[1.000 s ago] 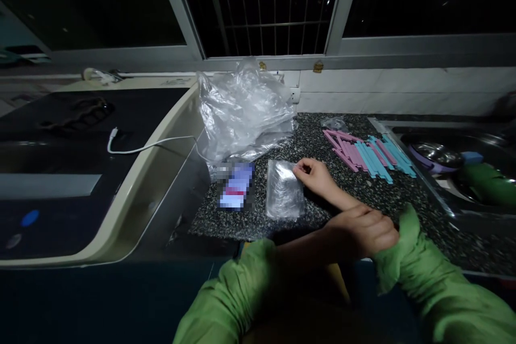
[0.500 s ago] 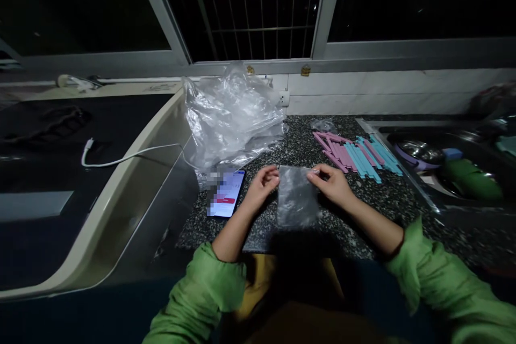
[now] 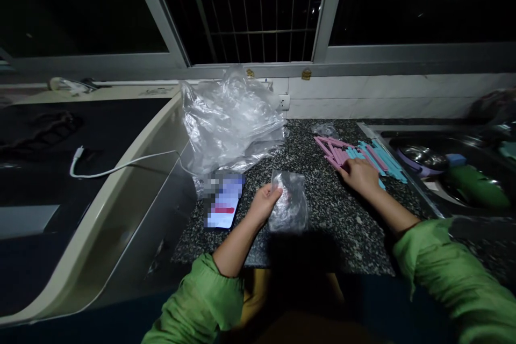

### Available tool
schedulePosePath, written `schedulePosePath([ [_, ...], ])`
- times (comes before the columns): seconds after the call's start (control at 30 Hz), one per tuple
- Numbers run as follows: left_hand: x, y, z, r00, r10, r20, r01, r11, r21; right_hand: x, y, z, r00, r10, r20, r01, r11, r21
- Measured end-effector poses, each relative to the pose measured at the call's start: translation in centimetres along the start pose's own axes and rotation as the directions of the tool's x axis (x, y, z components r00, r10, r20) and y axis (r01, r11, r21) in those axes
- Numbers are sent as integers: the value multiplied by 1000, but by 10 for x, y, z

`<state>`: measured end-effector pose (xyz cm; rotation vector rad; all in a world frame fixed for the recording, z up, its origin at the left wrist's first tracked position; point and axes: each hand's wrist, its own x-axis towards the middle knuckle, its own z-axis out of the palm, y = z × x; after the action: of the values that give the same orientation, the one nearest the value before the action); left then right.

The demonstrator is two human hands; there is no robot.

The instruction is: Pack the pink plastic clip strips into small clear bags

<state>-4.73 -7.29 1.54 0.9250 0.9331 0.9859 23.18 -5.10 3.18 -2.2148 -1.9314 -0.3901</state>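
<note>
Pinched by its left side, a small clear plastic bag (image 3: 291, 207) is in my left hand (image 3: 264, 203), thumb on top, just above the dark speckled counter (image 3: 322, 220). To the right, my right hand (image 3: 362, 176) reaches onto a pile of flat pink strips (image 3: 330, 148) and light blue strips (image 3: 387, 158). Its fingers point down among them and are partly hidden, so whether they grip a strip I cannot tell. Behind the pile lies a small crumpled clear bag (image 3: 325, 130).
Left of my left hand lies a lit phone (image 3: 224, 201). A large crumpled plastic bag (image 3: 234, 118) sits behind it. A white cable (image 3: 121, 164) crosses a bulky cream-and-black appliance (image 3: 137, 145). At right is a sink (image 3: 382, 137) holding a metal bowl (image 3: 423, 153) and a green item (image 3: 475, 183).
My right hand has let go of the small bag and moved right onto the strips. My left hand now grips the bag, which has shifted slightly left.
</note>
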Motion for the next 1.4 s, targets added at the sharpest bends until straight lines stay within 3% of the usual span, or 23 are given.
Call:
schedulePosePath([
  [0.1, 0, -1, 1, 1000, -21, 1, 21, 999, -41, -4, 1, 7, 999, -24, 33, 28, 993, -115],
  [0.27, -1, 2, 2, 998, -61, 19, 62, 992, -107, -5, -5, 11, 998, -41, 49, 47, 990, -133],
  [0.47, -4, 8, 2, 982, -179, 64, 188, 966, -179, -5, -7, 11, 998, -66, 0, 66, 995, -73],
  [0.63, -3, 8, -3, 981, -190, 40, 194, 966, -173, -13, -28, -1, 975, -174, -138, 191, 975, 116],
  [0.83, -1, 4, -3, 984, -176, 39, 179, 979, -94, -29, -64, -24, 925, -269, -269, 359, 848, 389],
  [1.0, -3, 5, -4, 989, -112, 93, 115, 993, -28, -42, -82, -35, 897, -350, -270, 441, 660, 609],
  [1.13, -5, 8, -5, 990, -76, 116, 76, 997, 3, -49, -88, -34, 931, -333, -149, 317, 536, 783],
  [1.23, -5, 9, -5, 993, -61, 101, 61, 998, -1, -51, -90, -31, 944, -324, 59, 103, 462, 881],
  [1.33, -6, 9, -6, 994, -61, 94, 62, 998, -8, -52, -90, -28, 899, -342, 274, -140, 368, 919],
  [1.4, -7, 10, -7, 992, -65, 110, 67, 998, -19, -51, -90, -27, 866, -351, 356, -261, 291, 921],
])
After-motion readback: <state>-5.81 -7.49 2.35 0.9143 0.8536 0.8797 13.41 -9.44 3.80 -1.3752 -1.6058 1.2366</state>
